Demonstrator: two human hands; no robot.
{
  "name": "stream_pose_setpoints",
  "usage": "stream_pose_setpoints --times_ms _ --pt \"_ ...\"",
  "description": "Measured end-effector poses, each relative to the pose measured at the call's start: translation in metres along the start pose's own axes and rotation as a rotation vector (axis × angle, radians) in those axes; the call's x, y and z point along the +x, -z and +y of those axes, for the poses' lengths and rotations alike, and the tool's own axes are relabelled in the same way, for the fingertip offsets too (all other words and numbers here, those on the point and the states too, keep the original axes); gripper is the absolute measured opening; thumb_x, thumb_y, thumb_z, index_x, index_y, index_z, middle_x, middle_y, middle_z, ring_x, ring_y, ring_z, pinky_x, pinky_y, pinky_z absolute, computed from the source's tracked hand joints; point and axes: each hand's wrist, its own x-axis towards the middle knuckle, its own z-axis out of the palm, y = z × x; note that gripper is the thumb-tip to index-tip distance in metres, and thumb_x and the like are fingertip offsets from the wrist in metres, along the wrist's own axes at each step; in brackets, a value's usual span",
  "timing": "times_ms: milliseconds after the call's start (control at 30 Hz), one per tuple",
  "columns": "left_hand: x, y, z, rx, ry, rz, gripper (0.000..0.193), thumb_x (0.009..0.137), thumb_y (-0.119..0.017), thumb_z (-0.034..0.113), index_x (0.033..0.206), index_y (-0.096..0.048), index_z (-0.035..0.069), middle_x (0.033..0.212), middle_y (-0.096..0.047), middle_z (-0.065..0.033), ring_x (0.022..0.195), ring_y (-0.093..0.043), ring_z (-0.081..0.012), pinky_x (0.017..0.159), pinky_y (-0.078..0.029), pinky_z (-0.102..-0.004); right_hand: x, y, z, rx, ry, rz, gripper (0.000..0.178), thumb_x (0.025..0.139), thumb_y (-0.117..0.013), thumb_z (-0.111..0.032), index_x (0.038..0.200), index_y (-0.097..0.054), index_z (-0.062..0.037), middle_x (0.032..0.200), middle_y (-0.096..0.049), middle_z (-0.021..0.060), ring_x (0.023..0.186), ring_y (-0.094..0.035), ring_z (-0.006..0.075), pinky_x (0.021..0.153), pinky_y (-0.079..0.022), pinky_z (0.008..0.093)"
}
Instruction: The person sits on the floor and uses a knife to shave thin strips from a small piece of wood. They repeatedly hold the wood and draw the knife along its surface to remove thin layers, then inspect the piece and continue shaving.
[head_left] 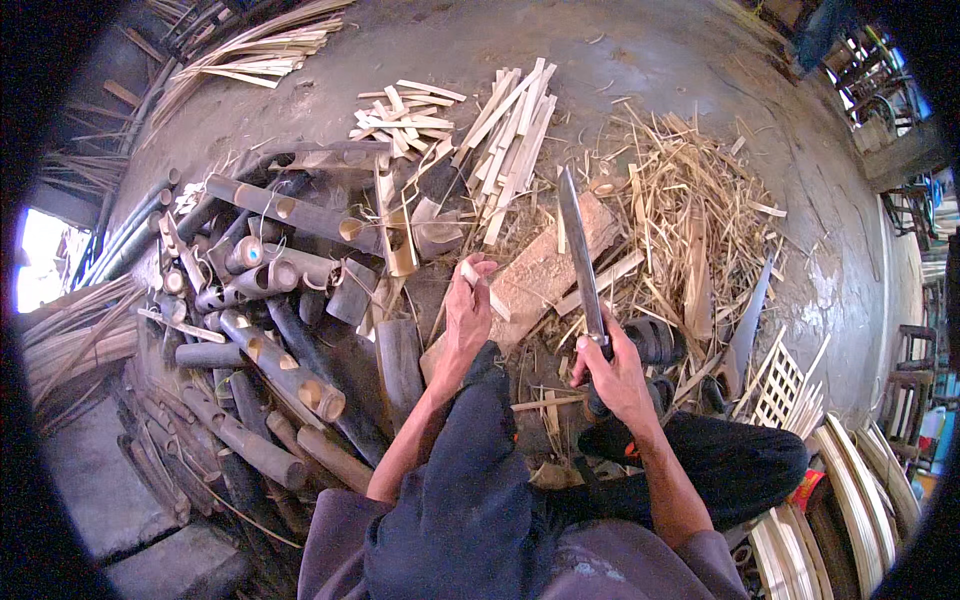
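My right hand (616, 372) grips the handle of a long knife (582, 245), its straight metal blade pointing up and away over a wooden chopping block (540, 265). My left hand (467, 312) is closed at the block's left side, holding a short pale bamboo strip (492, 297); its far fingers are partly hidden. The block lies slanted, its top rough and chipped. Beyond it is a pile of split bamboo strips (515, 130). The left hand and the blade are apart.
Cut bamboo tubes (270, 365) are heaped at my left. Shavings (690, 190) pile up at the right, near a saw blade (752, 310). Shorter pale pieces (400, 120) lie farther off, and a woven lattice (782, 385) and bundled strips (860, 500) are at the right.
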Motion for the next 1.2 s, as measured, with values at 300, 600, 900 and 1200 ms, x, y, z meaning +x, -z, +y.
stream_pose_setpoints --times_ms 300,600,900,1200 --pt "0.0 -0.009 -0.014 0.195 -0.059 -0.069 0.056 0.094 -0.048 0.001 0.145 -0.025 0.002 0.099 -0.053 -0.0092 0.089 -0.052 -0.02 0.084 -0.044 -0.0301 -0.017 0.002 0.059 -0.229 0.027 -0.01 0.057 0.089 -0.058 -0.017 0.141 -0.039 -0.005 0.074 -0.058 0.0021 0.065 -0.055 0.0105 0.06 -0.046 0.0266" --pt "0.011 -0.021 0.027 -0.078 0.097 0.02 0.017 0.093 -0.057 0.008 0.109 -0.057 0.002 0.098 -0.062 -0.0075 0.084 -0.059 -0.012 0.067 -0.05 -0.0277 -0.001 0.003 0.015 0.127 0.068 -0.097 0.059 0.095 -0.052 -0.012 0.148 -0.026 -0.0093 0.081 -0.059 0.0037 0.065 -0.057 0.0105 0.057 -0.048 0.0239" --pt "-0.009 -0.024 0.001 -0.097 0.176 -0.131 0.03 0.099 -0.044 0.023 0.12 -0.049 0.002 0.102 -0.055 -0.0094 0.092 -0.053 -0.0211 0.084 -0.042 -0.0335 -0.008 -0.02 0.002 0.216 -0.166 -0.143 0.05 0.102 -0.038 -0.025 0.149 -0.024 -0.0171 0.072 -0.05 0.0006 0.054 -0.047 0.0081 0.047 -0.044 0.0239" --pt "-0.015 -0.009 0.044 0.006 0.0 -0.413 0.014 0.091 -0.057 0.01 0.103 -0.051 0.005 0.091 -0.056 -0.0168 0.083 -0.057 -0.0368 0.069 -0.045 -0.0432 0.001 -0.028 -0.011 0.206 -0.238 -0.137 0.047 0.1 -0.034 -0.048 0.097 -0.05 -0.0041 0.065 -0.048 0.0013 0.047 -0.046 0.0082 0.042 -0.041 0.0247"
